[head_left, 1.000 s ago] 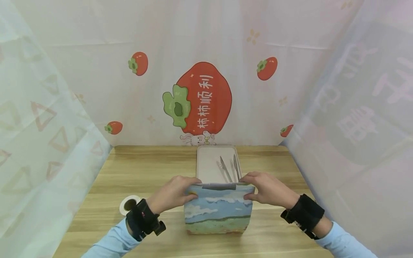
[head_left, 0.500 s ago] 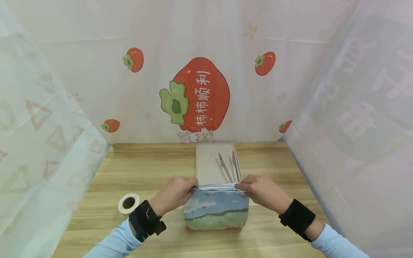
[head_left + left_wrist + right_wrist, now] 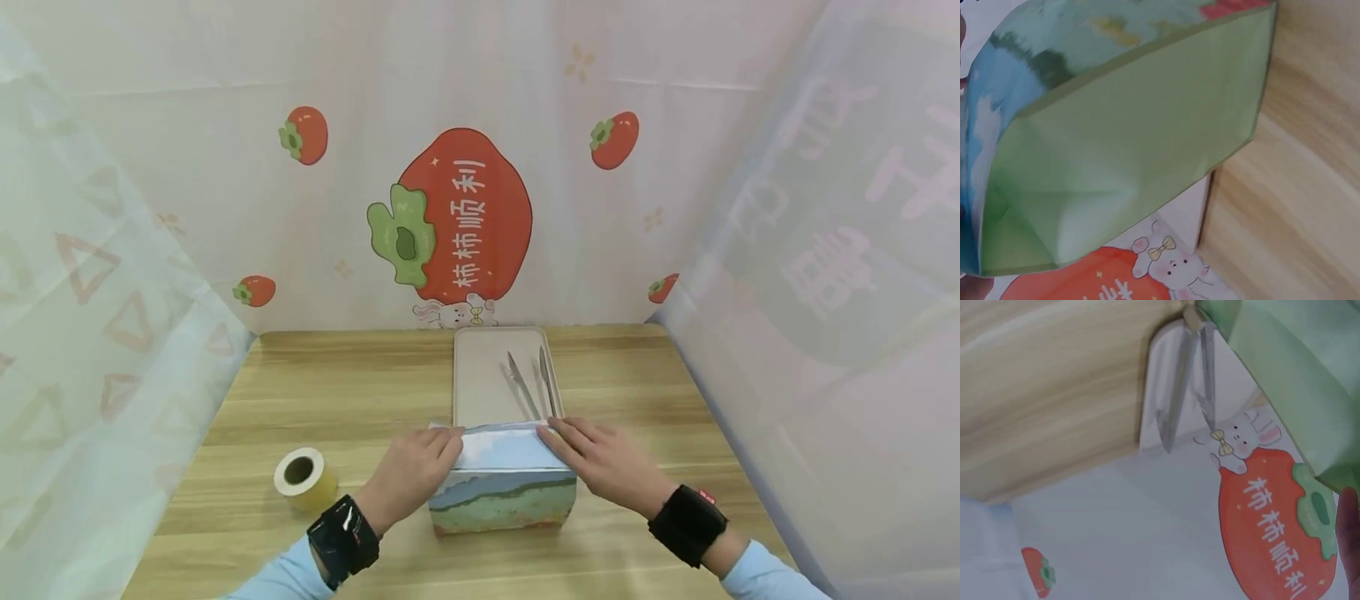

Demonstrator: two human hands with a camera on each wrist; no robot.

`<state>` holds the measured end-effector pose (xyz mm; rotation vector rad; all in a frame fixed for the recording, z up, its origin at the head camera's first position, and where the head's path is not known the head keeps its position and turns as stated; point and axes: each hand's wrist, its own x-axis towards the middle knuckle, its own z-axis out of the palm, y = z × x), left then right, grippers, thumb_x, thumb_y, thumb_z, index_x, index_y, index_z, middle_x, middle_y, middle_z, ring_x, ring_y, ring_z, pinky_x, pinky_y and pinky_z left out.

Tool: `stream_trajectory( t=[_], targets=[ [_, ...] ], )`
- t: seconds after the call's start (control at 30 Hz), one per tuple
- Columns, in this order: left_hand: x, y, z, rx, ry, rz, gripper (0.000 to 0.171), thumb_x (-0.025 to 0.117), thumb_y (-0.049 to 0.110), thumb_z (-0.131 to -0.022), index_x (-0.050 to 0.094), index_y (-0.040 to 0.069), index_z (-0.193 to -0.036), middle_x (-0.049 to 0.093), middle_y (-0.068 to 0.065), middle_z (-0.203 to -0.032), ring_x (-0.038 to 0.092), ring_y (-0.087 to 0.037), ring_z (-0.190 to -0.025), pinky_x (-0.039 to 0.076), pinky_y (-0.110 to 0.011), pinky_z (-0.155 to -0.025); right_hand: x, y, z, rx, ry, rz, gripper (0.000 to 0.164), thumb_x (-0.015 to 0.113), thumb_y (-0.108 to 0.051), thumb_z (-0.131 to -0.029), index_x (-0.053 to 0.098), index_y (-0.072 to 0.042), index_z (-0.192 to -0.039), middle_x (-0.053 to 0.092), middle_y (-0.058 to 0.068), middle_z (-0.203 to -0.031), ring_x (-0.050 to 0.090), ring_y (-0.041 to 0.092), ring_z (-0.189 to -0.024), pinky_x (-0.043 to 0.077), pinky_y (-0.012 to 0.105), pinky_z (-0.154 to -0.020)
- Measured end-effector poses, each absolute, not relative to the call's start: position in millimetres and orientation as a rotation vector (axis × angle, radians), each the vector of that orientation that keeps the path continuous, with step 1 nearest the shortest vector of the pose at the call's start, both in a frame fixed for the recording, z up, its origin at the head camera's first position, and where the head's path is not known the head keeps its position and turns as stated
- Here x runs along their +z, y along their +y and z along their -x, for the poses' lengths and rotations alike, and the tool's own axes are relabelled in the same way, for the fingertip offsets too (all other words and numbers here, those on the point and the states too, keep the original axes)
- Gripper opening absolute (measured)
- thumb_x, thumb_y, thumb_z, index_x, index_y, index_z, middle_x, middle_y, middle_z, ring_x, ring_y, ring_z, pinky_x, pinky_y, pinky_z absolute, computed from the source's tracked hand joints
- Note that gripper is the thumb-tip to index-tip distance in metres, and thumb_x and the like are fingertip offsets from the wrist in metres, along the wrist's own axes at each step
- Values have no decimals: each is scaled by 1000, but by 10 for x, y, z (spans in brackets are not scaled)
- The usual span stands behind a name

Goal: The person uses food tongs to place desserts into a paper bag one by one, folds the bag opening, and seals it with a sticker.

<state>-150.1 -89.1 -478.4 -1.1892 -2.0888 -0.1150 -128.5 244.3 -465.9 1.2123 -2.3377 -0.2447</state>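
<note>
A paper bag (image 3: 502, 500) printed with sky and meadow stands upright on the table, its upper part folded over toward the person as a pale blue flap (image 3: 498, 450). My left hand (image 3: 416, 467) holds the fold at its left end, fingers on top. At the right end my right hand (image 3: 611, 462) holds the same fold, fingertips along its upper edge. The bag's plain green side panel (image 3: 1129, 137) fills the left wrist view, and a finger (image 3: 1349, 537) shows at the right margin of the right wrist view.
Behind the bag lies a pale tray (image 3: 480, 375) bearing a slim metal tool (image 3: 522, 383) and another, knife-like one (image 3: 547, 379). A tape roll (image 3: 315, 487) stands left of the left hand. Printed curtains (image 3: 337, 192) surround the table (image 3: 352, 367).
The bag's top has been folded down toward me, so it stands lower and shows a wide flap. Both hands have turned from gripping the rim to lying over the fold.
</note>
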Motion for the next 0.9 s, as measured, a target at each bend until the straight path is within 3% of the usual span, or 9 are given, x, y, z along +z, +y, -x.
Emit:
stream_trajectory(
  t=[0.07, 0.13, 0.23, 0.33, 0.47, 0.57, 0.63, 0.8, 0.9],
  targets=[
    [-4819, -895, 1475, -138, -2137, 1198, 10, 59, 16, -92, 56, 7, -91, 72, -7, -103, 71, -18, -89, 57, -30, -67, -4704, 2446, 1263, -246, -2384, -1194, 56, 11, -37, -109, 40, -11, -150, 59, 11, -138, 60, 24, -120, 56, 35, -87],
    [-4837, -909, 1446, -181, -2217, 1207, 25, 68, 27, -86, 55, 8, -96, 69, -8, -110, 68, -21, -97, 57, -33, -76, -4747, 2446, 1242, -227, -2416, -1178, 59, 14, -45, -108, 37, -11, -151, 55, 11, -143, 56, 25, -124, 54, 37, -91],
    [-4840, -929, 1422, -311, -2364, 1196, 38, 68, 41, -90, 54, 10, -105, 66, -8, -118, 64, -23, -107, 55, -39, -86, -4829, 2437, 1232, -121, -2418, -1150, 60, 18, -46, -108, 39, -10, -150, 53, 13, -143, 53, 29, -125, 51, 43, -93],
    [-4839, -936, 1418, -454, -2445, 1158, 40, 68, 36, -92, 55, 7, -117, 66, -9, -118, 64, -23, -110, 54, -41, -91, -4887, 2420, 1230, 28, -2412, -1129, 56, 24, -43, -108, 44, -10, -149, 54, 13, -139, 52, 30, -122, 49, 46, -93],
    [-4843, -923, 1415, -535, -2460, 1112, 49, 79, 28, -84, 58, 5, -121, 69, -8, -114, 66, -22, -106, 54, -40, -90, -4879, 2398, 1227, 207, -2462, -1086, 56, 50, -43, -102, 46, -9, -148, 57, 8, -134, 53, 26, -119, 48, 45, -93],
    [-4840, -897, 1403, -571, -2476, 1067, 43, 80, 25, -81, 63, 7, -117, 72, -6, -110, 69, -21, -102, 55, -39, -88, -4793, 2367, 1230, 280, -2536, -1052, 66, 73, -37, -89, 50, -9, -144, 60, 5, -129, 54, 23, -117, 45, 46, -93],
    [-4826, -873, 1395, -619, -2506, 1015, 40, 82, 23, -79, 67, 8, -113, 74, -5, -107, 70, -19, -99, 56, -38, -86, -4691, 2315, 1240, 309, -2601, -1040, 68, 81, -33, -81, 55, -10, -140, 62, 4, -126, 56, 23, -116, 44, 47, -93],
    [-4766, -819, 1392, -767, -2605, 843, 30, 85, 19, -75, 75, 11, -103, 77, -2, -98, 73, -16, -89, 58, -34, -77, -4400, 2033, 1376, 393, -2759, -1089, 53, 80, -31, -82, 65, -8, -127, 69, 5, -121, 65, 21, -111, 49, 45, -95],
    [-4740, -797, 1398, -814, -2655, 761, 28, 85, 19, -75, 76, 14, -100, 77, -1, -94, 73, -15, -86, 57, -33, -75, -4301, 1837, 1495, 442, -2849, -1108, 38, 76, -29, -87, 70, -9, -119, 73, 2, -114, 70, 15, -100, 55, 36, -86]
  ],
)
